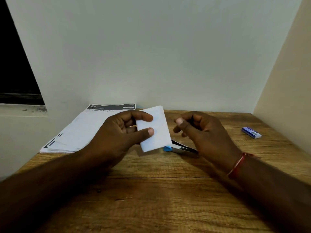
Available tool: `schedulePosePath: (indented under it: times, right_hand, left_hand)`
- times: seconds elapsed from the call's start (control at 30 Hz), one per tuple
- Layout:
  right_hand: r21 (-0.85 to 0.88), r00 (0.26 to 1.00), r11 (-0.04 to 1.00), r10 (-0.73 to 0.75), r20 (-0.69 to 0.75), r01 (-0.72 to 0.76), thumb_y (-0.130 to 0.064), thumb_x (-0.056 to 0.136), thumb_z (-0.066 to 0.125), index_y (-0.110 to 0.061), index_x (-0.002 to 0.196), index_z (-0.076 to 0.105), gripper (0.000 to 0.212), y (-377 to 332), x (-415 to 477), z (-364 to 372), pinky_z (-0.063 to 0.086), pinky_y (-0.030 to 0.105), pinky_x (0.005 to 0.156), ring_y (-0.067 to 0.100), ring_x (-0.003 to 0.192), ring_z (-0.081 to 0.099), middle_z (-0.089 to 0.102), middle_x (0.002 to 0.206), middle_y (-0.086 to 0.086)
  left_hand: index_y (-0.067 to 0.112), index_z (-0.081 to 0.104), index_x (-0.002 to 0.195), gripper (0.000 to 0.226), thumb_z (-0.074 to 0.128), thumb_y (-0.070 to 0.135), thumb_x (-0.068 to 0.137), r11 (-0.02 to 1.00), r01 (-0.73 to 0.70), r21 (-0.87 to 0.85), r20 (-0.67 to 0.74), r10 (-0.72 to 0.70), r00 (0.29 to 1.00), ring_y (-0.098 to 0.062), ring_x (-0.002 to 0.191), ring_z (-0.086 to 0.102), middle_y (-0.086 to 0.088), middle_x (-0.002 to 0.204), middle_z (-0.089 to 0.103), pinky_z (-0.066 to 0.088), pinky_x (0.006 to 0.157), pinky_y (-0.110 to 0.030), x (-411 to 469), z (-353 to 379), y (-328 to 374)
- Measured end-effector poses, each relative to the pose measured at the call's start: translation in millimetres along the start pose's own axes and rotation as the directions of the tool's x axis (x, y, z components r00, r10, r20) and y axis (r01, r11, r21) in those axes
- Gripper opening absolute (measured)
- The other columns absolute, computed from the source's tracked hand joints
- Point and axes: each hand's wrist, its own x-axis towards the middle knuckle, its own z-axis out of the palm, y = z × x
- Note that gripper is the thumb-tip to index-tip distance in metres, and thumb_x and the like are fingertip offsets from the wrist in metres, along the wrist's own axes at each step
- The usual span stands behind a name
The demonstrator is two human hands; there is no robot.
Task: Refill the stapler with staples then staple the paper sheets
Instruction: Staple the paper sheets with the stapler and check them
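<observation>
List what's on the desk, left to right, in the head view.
Stack of printed sheets → left hand holding folded white paper → stapler → right hand → blue staple box.

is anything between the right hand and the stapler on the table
Nothing visible does. The right hand hovers just above the stapler, whose far end is covered by the folded white paper that the left hand holds. The staple box lies apart to the right.

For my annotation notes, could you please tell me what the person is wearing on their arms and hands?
Both forearms are bare, with no sleeves or gloves in view. The right hand has a thin red thread band around its wrist. The left hand shows no rings, watch or band.
</observation>
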Motion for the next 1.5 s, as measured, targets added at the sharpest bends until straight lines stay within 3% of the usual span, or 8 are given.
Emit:
schedulePosePath:
  times: [0.13,0.3,0.37,0.43,0.5,0.8,1.17,1.5]
  right_hand:
    - [-0.488,0.945,0.871,0.203,0.255,-0.055,-0.072,0.073,0.09,-0.046,0.106,0.078,0.044,4,0,-8,0.048,0.016,0.072,-0.003,0.093,0.069,0.073,0.106,-0.02]
    - [-0.576,0.949,0.816,0.149,0.276,0.039,-0.052,0.089,0.088,-0.051,0.096,0.07,0.019,4,1,-4,0.042,0.013,0.071,-0.005,0.096,0.061,0.068,0.108,-0.023]
    - [-0.425,0.962,0.905,0.137,0.235,-0.025,-0.042,0.096,0.084,-0.042,0.1,0.077,0.008,6,0,-4,0.048,0.016,0.068,-0.004,0.085,0.067,0.076,0.096,-0.018]
    - [-0.082,0.966,0.989,0.139,0.218,-0.124,-0.029,0.102,0.079,-0.028,0.108,0.081,0.006,5,-1,-2,0.053,0.019,0.065,0.003,0.073,0.067,0.079,0.088,-0.005]
    - [0.15,0.965,0.975,0.129,0.23,-0.166,-0.02,0.105,0.073,-0.012,0.117,0.08,0.016,2,-1,-2,0.056,0.019,0.068,0.007,0.076,0.068,0.081,0.094,0.005]
    - [0.313,0.925,0.922,0.104,0.366,-0.228,-0.033,0.087,0.083,-0.022,0.118,0.085,0.033,-4,-9,1,0.063,0.038,0.087,0.019,0.09,0.073,0.082,0.101,0.006]
    - [0.225,0.938,0.969,0.016,0.348,-0.1,-0.034,0.084,0.085,-0.031,0.108,0.086,0.024,-7,-12,6,0.059,0.026,0.076,0.02,0.086,0.067,0.075,0.103,0.027]
    - [0.067,0.964,0.997,-0.061,0.258,0.045,-0.02,0.096,0.083,-0.035,0.108,0.086,0.02,-4,-9,3,0.063,0.026,0.076,0.008,0.082,0.074,0.084,0.099,0.001]
  left_hand:
    - [0.029,0.081,0.113,0.042,0.099,0.04,0.076,0.998,-0.01,0.059,-0.107,0.016,0.994,-0.056,0.093,0.082,-0.006,0.123,0.086,0.056,0.078,-0.059,1,-9,4]
    - [0.028,0.076,0.104,0.035,0.098,0.036,0.078,0.996,-0.068,0.055,-0.112,0.074,0.991,-0.056,0.102,0.082,-0.011,0.132,0.081,0.056,0.084,-0.093,-1,-7,10]
    - [0.029,0.076,0.107,0.029,0.096,0.03,0.086,0.991,-0.076,0.112,-0.096,0.087,0.992,-0.044,0.092,0.087,-0.007,0.127,0.083,0.064,0.066,-0.077,-3,-8,11]
    - [0.032,0.078,0.112,0.025,0.094,0.023,0.094,0.972,-0.096,0.215,-0.075,0.115,0.991,-0.021,0.073,0.086,-0.001,0.113,0.086,0.06,0.048,-0.038,-4,-9,13]
    - [0.036,0.08,0.114,0.026,0.092,0.02,0.098,0.944,-0.124,0.307,-0.046,0.145,0.988,-0.01,0.071,0.084,0.007,0.107,0.087,0.056,0.051,-0.018,-6,-8,14]
    - [0.048,0.079,0.12,0.032,0.093,0.031,0.097,0.846,-0.197,0.496,0.026,0.212,0.977,0.001,0.106,0.08,0.022,0.124,0.078,0.06,0.067,-0.014,-13,-2,16]
    - [0.047,0.077,0.121,0.034,0.092,0.028,0.097,0.77,-0.27,0.578,0.082,0.274,0.958,-0.01,0.111,0.076,0.018,0.126,0.072,0.057,0.073,-0.012,-16,2,18]
    - [0.046,0.078,0.122,0.036,0.093,0.025,0.097,0.797,-0.302,0.523,0.107,0.29,0.951,0.001,0.119,0.076,0.022,0.131,0.074,0.062,0.081,-0.013,-18,4,18]
